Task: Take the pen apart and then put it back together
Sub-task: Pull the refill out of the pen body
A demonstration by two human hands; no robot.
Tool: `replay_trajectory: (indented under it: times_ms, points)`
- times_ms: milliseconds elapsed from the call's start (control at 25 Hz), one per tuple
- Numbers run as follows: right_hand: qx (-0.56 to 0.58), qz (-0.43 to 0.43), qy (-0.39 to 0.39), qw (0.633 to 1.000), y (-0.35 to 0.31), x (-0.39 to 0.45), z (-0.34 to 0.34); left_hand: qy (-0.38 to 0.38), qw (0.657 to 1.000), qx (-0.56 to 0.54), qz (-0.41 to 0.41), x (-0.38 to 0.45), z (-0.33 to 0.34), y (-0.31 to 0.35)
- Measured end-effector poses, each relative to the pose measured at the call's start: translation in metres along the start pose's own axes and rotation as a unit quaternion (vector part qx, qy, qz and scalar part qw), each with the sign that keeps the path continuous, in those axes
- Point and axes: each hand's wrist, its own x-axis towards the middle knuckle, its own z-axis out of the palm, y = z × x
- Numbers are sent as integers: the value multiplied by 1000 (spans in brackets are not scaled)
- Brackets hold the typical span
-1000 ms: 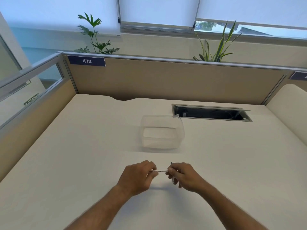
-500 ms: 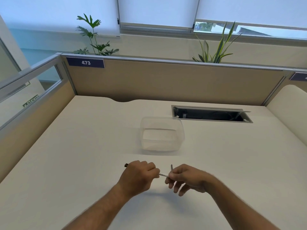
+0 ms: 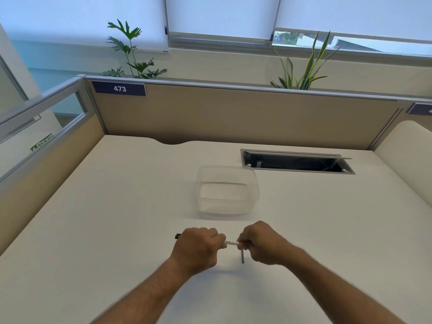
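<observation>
Head view: left hand (image 3: 198, 247) and right hand (image 3: 261, 244) are pinching the pen (image 3: 231, 242) before the box (image 3: 226, 190), a grey part (image 3: 242, 256) seemingly already removed; reassembly remaining.

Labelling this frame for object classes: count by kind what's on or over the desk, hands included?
Bare hands: 2, left hand, right hand
White pen barrel with dark end, gripped by both hands: 1
Thin dark grey rod, in the right hand: 1
Clear plastic tub, on the desk: 1
Total: 5
</observation>
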Motion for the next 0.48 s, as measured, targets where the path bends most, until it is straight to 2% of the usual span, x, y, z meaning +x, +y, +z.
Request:
replay_trajectory:
  times_ms: [120, 200, 320, 400, 480]
  points:
    - [-54, -46, 56, 996, -1, -4, 4, -39, 998, -3, -44, 0, -2, -1]
    - [-113, -86, 100, 985, -2, -9, 4, -79, 990, -48, -109, 2, -3, 3]
    - [-171, -132, 160, 963, -3, -16, 4, -190, 940, -199, -199, 13, -10, 1]
    - [-191, -149, 166, 956, -2, -17, 1, -202, 919, -262, -215, 18, -16, 0]
    - [-162, -101, 118, 974, -3, -15, -5, -164, 943, -230, -178, 19, -19, -1]
